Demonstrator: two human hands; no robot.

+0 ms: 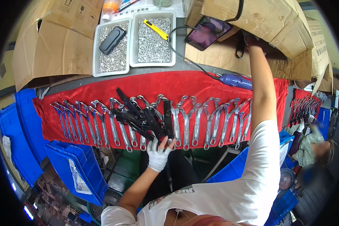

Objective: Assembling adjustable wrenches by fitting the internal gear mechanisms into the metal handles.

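Observation:
My left hand [158, 155], in a white glove with some fingertips bare, is at the front edge of a red cloth [150, 83]. Its fingers are apart, and the tips touch the lower end of a loose pile of glossy black strip-like pieces [145, 118]. The pile lies over part of a long row of silver wrenches [197, 126]. My right arm stretches far forward, and my right hand [251, 39] is inside a cardboard box [267, 24], its fingers hidden. Beside that hand is a black piece with a rounded end [240, 49].
Two white trays [131, 62] hold small silver screws; a black case [113, 40] and a yellow utility knife [155, 29] lie on them. A phone [207, 33] leans by the box. A corded blue-purple tool [235, 81] lies near my right arm. Blue crates [77, 169] stand below; another person [309, 148] works at right.

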